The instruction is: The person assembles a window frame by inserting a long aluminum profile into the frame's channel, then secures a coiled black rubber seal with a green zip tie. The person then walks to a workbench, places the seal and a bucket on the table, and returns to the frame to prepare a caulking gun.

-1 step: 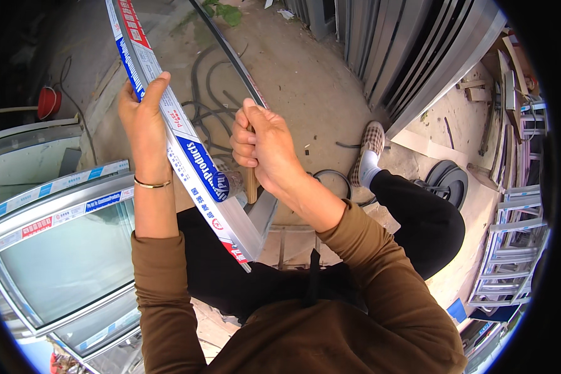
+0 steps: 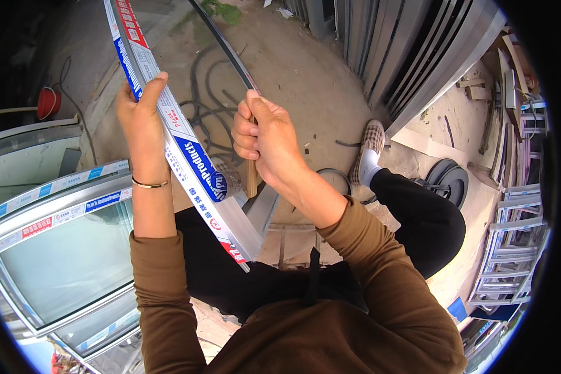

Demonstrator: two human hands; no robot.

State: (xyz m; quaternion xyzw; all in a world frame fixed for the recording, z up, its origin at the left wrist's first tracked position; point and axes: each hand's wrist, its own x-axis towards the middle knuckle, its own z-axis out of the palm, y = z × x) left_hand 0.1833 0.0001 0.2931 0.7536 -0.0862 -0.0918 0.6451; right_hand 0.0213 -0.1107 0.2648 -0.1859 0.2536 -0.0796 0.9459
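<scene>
My left hand (image 2: 144,121) wraps round a long aluminium profile (image 2: 187,153), its thumb lying along the edge. White, blue and red printed protective film covers it. The profile slants from the upper left down to my lap, where a bare metal piece (image 2: 246,227) adjoins its lower end. To its right, my right hand (image 2: 267,140) is closed, thumb on top, at the lower visible part of a slim dark-edged bar (image 2: 227,50). Beneath that fist shows a tan, wood-coloured strip (image 2: 251,181); I cannot tell whether it joins the bar, because the fingers hide that spot.
Glazed frames (image 2: 68,255) lie at my left, near a red bucket (image 2: 48,103). Dark hose (image 2: 202,112) coils on the floor ahead. Metal profiles (image 2: 411,56) stand upper right. A black disc-shaped object (image 2: 447,181) lies beyond my knee, with stacked frames (image 2: 511,249) farther right.
My right hand has shifted slightly upward and away from me along the slim bar. The left hand and the film-covered profile have hardly moved.
</scene>
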